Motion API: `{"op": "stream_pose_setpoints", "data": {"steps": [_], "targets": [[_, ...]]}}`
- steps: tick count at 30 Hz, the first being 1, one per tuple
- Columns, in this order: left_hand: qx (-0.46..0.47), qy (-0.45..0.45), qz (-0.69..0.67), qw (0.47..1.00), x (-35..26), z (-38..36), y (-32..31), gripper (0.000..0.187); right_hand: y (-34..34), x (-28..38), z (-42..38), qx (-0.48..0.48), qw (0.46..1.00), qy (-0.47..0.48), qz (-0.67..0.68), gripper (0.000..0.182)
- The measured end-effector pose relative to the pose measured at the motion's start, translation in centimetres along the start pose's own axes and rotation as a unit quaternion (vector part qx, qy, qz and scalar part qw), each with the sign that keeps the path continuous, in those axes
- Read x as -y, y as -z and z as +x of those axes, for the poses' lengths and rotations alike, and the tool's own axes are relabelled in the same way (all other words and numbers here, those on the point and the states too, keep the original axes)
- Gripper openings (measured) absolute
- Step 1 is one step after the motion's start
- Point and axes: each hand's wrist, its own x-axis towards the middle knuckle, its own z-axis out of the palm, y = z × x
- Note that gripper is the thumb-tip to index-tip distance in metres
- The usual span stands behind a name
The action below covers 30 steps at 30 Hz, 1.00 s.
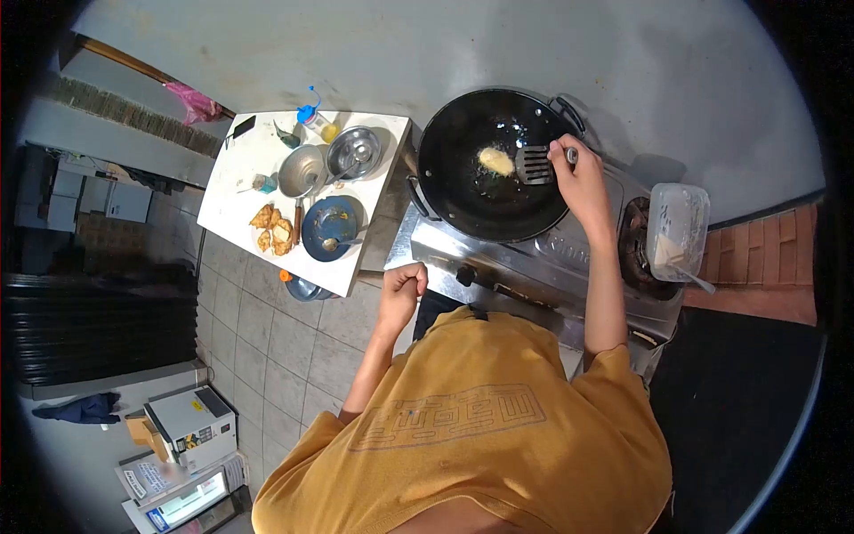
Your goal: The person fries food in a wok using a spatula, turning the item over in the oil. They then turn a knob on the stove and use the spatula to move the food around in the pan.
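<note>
My right hand grips the handle of a black slotted spatula, whose head is inside the black wok on the stove. One pale yellow piece of food lies in the wok, just left of the spatula head. Oil glistens around it. My left hand is closed in a loose fist in front of my body, below the wok and right of the white table; what it holds, if anything, is hidden.
The white table bears metal bowls, a blue plate with a spoon, fried pieces and an oil bottle. A plastic container with white pieces and a spoon stands on the stove's right end.
</note>
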Motion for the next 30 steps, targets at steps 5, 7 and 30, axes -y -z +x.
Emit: {"op": "stream_pose_setpoints", "data": {"steps": [5, 7, 30], "targets": [[-0.003, 0.006, -0.009, 1.000, -0.3, -0.3, -0.4, 0.016, -0.8, -0.6, 1.0, 0.013, 1.000, 0.021, 0.007, 0.024], [-0.010, 0.003, -0.004, 1.000, -0.7, -0.6, -0.4, 0.016, -1.1, -0.6, 1.2, 0.028, 0.999, 0.038, -0.004, 0.024], [-0.050, 0.026, -0.033, 0.998, 1.5, -2.5, 0.2, 0.019, -1.0, 0.1, 3.2, -0.003, 0.998, -0.054, -0.020, 0.029]]}}
